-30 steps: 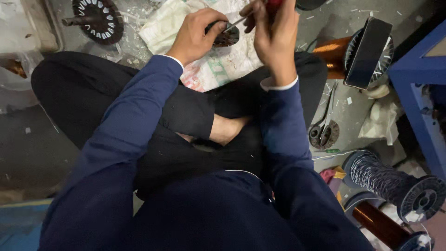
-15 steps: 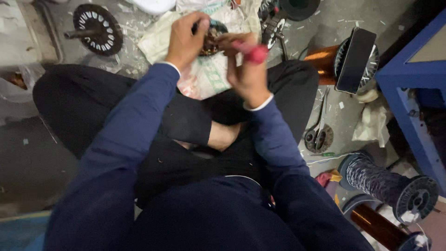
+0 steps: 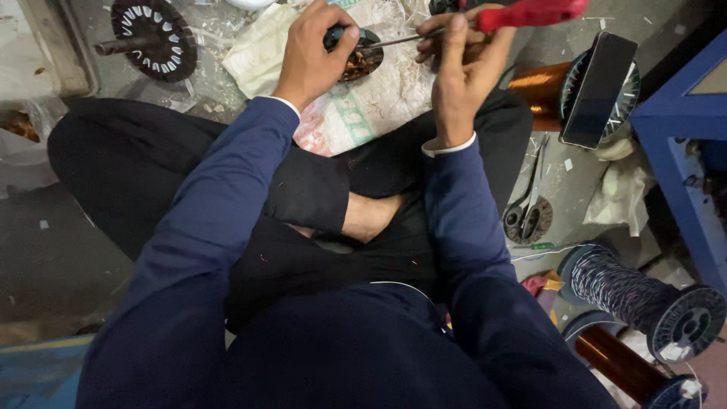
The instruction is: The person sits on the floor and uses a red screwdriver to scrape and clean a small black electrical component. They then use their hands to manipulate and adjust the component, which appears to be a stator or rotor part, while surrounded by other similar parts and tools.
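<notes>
- Head view: small dark round motor part (image 3: 356,57) with coppery windings is sitting at the top of the frame, over a printed woven sack (image 3: 363,113) spread on the floor in front of crossed legs.
- Left hand (image 3: 310,57) is curling over the part, fingers closed on its rim, apparently steadying it against the tool.
- Right hand (image 3: 462,68) is wrapping shut around a red-handled screwdriver (image 3: 530,14); the metal shaft is running leftward, tip meeting the part's edge, probably for prying at the windings.
- Pale shavings are littering the sack, which seems placed to catch debris.
- Slotted black rotor disc (image 3: 155,38) on a shaft is lying upper left.
- Scissors (image 3: 526,212) are resting on the floor by the right knee.
- Copper wire spool (image 3: 541,87), with a dark phone (image 3: 598,91) propped against it, is sitting just right of the right hand.
- Grey-wound spool (image 3: 644,291) is lying lower right.
</notes>
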